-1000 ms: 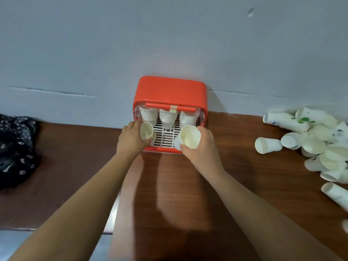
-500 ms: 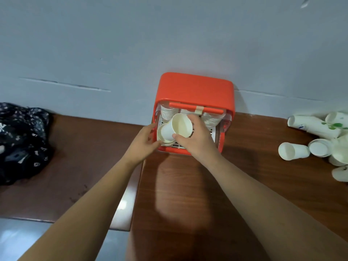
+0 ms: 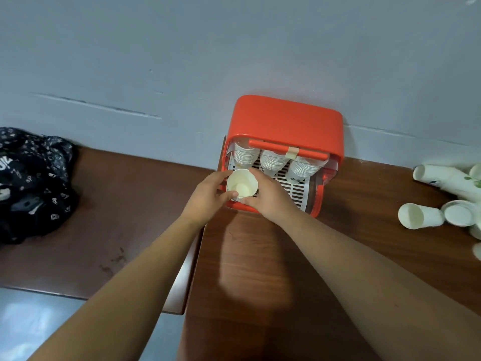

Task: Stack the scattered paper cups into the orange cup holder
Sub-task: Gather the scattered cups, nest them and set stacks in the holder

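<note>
The orange cup holder [image 3: 289, 121] stands against the wall on the brown table, with three hanging stacks of white paper cups [image 3: 273, 161] inside above a white grate. In front of its left stack, a nested pair of white paper cups [image 3: 242, 184] faces me, mouth open. My left hand [image 3: 208, 196] grips it from the left with thumb and fingers. My right hand [image 3: 270, 196] holds it from the right, fingers curled round its rim. Scattered paper cups [image 3: 421, 216] lie on their sides at the right edge.
A black patterned bag [image 3: 28, 183] lies on a lower brown table [image 3: 109, 222] to the left. A gap runs between that table and the one carrying the holder. The grey wall stands right behind the holder.
My two hands came together: the cup from my right hand has slid into the cup held by my left, in front of the holder's left stack. The view shifted left.
</note>
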A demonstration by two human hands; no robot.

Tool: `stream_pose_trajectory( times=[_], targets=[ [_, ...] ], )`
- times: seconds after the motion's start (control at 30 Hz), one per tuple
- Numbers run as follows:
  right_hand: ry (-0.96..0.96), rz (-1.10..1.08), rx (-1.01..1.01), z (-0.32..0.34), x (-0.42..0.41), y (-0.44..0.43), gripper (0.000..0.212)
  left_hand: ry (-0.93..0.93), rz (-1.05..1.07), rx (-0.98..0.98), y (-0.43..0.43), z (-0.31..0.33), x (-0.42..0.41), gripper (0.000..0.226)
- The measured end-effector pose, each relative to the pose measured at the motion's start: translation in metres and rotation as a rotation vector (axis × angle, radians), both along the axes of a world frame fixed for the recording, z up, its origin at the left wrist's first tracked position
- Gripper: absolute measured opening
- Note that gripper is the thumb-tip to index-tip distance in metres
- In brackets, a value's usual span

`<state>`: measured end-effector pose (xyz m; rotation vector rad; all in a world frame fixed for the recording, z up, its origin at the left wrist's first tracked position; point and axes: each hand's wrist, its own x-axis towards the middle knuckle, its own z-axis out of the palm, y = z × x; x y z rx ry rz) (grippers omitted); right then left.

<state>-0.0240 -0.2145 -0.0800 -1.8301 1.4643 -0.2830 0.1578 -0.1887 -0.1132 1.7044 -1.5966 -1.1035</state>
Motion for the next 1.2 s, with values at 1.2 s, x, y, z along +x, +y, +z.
stream_pose_trajectory(
  times=[1.2],
  targets=[
    [0.492,-0.258,-0.240,-0.002,-0.511,0.035,0.063,-0.281,-0.486,0.096,-0.064,-0.008,-0.482,0.087]
  ],
)
